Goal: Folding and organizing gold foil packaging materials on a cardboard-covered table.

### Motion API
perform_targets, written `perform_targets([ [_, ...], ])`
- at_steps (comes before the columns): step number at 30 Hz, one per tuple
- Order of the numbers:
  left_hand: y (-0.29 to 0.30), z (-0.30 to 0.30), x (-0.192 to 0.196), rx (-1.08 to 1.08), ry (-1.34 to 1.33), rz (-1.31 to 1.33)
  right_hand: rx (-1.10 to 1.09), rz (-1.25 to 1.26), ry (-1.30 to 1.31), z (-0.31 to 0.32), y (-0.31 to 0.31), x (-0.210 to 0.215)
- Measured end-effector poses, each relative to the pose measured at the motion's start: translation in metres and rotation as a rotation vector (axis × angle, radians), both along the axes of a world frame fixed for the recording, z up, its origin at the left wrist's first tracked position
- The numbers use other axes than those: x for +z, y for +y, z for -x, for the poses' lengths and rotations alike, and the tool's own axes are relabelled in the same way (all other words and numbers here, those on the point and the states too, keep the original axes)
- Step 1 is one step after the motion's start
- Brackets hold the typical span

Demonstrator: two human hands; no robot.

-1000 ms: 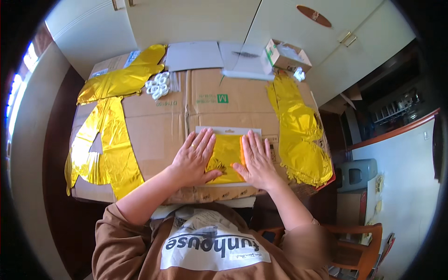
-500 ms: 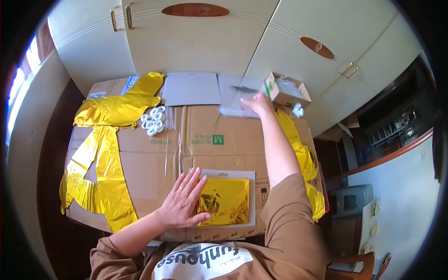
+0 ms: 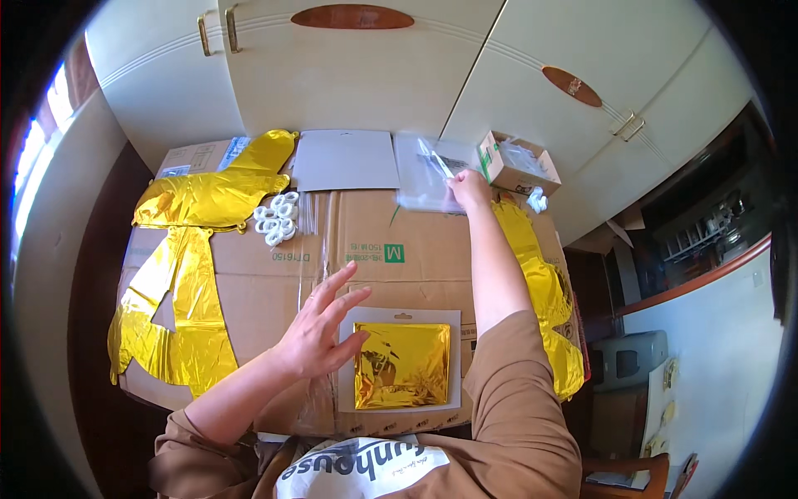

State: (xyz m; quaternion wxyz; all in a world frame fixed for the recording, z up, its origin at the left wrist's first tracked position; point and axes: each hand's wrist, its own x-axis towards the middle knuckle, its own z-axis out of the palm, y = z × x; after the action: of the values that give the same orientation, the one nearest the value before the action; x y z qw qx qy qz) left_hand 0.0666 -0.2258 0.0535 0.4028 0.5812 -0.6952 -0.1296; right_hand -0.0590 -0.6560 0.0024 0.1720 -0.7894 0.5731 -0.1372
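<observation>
Cardboard (image 3: 259, 291) bears folded gold foil (image 3: 407, 366) beside spread left fingers (image 3: 347, 305); right fingers (image 3: 459, 185) pinch clear bag (image 3: 422, 185).

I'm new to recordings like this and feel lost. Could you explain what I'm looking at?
There is no machine: these are a person's own bare hands. All the pictures come from one camera worn on the head, looking down; its wide lens bends straight edges.

The surface is brown cardboard. On it lie a folded gold foil on a white card, larger gold foil shapes at both sides, white rings, a grey card and an open box.

The right hand pinches some clear plastic. The left hand is open, holding nothing; whether its thumb touches the folded foil is unclear.
</observation>
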Motion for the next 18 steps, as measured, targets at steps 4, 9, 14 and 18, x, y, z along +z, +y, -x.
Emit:
perform_targets([
  [4, -0.013, -0.006, 0.005, 0.015, -0.014, 0.073, 0.005, 0.127, -0.248, 0.012, -0.010, -0.004],
  [9, -0.048, -0.019, 0.052, 0.200, -0.275, 0.318, 0.446, 0.474, -0.355, -0.003, 0.077, 0.054],
  [14, -0.108, 0.005, 0.069, 0.272, -0.587, 0.287, 0.626, 0.423, -0.271, 0.008, 0.174, 0.064],
  [18, -0.125, -0.008, 0.016, 0.146, -0.845, 0.014, 0.685, 0.185, -0.334, 0.021, 0.188, 0.060],
])
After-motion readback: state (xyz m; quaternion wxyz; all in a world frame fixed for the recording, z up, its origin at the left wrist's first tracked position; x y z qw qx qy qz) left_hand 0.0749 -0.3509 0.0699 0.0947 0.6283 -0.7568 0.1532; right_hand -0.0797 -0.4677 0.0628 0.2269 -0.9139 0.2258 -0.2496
